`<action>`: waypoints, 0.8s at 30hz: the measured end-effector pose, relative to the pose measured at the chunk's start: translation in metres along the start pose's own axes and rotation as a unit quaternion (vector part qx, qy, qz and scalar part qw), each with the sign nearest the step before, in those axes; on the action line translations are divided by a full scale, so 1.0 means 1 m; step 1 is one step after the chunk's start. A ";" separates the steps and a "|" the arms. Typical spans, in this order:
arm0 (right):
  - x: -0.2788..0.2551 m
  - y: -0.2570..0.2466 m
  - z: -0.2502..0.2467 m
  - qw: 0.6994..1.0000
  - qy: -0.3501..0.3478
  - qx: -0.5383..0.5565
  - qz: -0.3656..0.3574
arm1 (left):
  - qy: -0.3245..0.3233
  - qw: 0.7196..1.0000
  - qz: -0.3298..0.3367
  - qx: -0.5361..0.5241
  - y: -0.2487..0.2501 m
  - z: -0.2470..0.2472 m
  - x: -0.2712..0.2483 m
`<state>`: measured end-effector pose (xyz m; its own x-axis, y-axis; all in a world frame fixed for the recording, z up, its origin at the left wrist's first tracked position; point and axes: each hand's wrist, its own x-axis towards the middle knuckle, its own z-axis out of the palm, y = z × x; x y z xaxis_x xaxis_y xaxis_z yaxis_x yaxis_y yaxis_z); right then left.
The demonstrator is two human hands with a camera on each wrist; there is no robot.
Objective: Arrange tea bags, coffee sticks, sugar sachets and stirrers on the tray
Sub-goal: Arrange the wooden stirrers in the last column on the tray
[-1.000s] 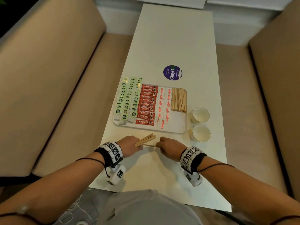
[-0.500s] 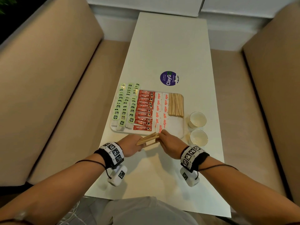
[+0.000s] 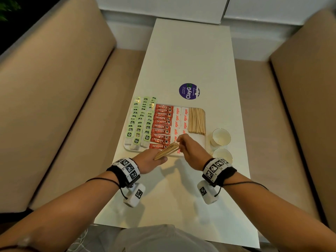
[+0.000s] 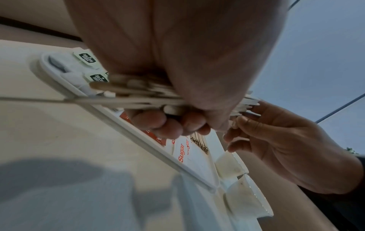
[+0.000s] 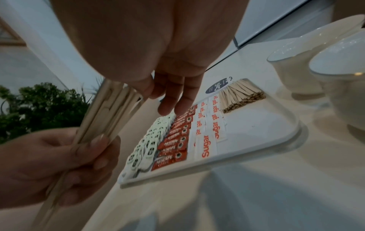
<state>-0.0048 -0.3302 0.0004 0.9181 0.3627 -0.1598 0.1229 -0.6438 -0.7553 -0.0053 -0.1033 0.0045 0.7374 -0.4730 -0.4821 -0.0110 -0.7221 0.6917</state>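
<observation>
A white tray [image 3: 198, 142] holds rows of green-labelled tea bags [image 3: 141, 122], red coffee sticks [image 3: 162, 124], sugar sachets [image 3: 180, 120] and a pile of wooden stirrers [image 3: 197, 120] at its far right. My left hand [image 3: 160, 158] grips a second bundle of stirrers [image 3: 166, 151] over the tray's near edge, angled up to the right. My right hand [image 3: 179, 142] pinches that bundle's far ends with thumb and forefinger; its other fingers [image 5: 173, 100] hang straight above the coffee sticks. The near right part of the tray is bare.
Two white cups [image 3: 221, 137] [image 3: 222, 155] stand just right of the tray. A round purple sticker [image 3: 189, 91] lies on the white table [image 3: 181, 197] beyond it. Beige benches [image 3: 54, 106] run along both sides of the table.
Both hands have moved forward from the table onto the tray's near edge, carrying the bundle. The right hand, earlier at one loose stick, now holds the bundle's ends.
</observation>
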 end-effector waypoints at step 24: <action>0.025 -0.037 -0.001 0.994 0.026 -0.022 0.109 | 0.019 0.997 0.032 0.063 0.024 -0.009 0.017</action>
<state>0.0142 -0.2984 0.0249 0.9429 0.1773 -0.2820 -0.0650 -0.7322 -0.6780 0.0129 -0.1240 0.0175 0.7575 -0.5026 -0.4167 -0.1417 -0.7495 0.6466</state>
